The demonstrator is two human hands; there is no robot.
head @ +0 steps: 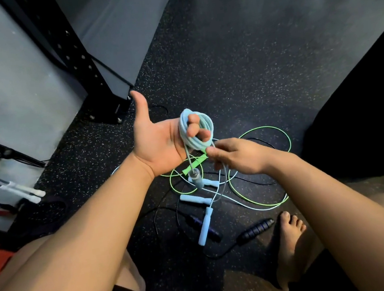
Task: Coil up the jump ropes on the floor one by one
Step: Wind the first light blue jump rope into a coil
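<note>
Here the left hand is held palm up above the floor, thumb pointing away, with its fingers curled through a bundle of pale blue rope wound around them in several loops. The grip of that hand is clenched on the coil. One blue handle of this rope hangs down from the coil on a short length of cord, just below the palm. The right hand sits just beside the coil, its thumb and forefinger pinching the loose strand of the same blue rope, which trails down from there to the floor.

Below the hands, the dark speckled rubber floor carries a tangle of other ropes. A bright green rope lies in wide loops, with a green handle partly hidden behind the hanging blue one. More pale blue handles lie among the cords, one of them long and angled toward the viewer. A black rope with ribbed black handles lies nearest, close to a bare foot.

A black steel rack post with a row of holes stands bolted to the floor at upper left. No brand, label or writing can be read anywhere.
</note>
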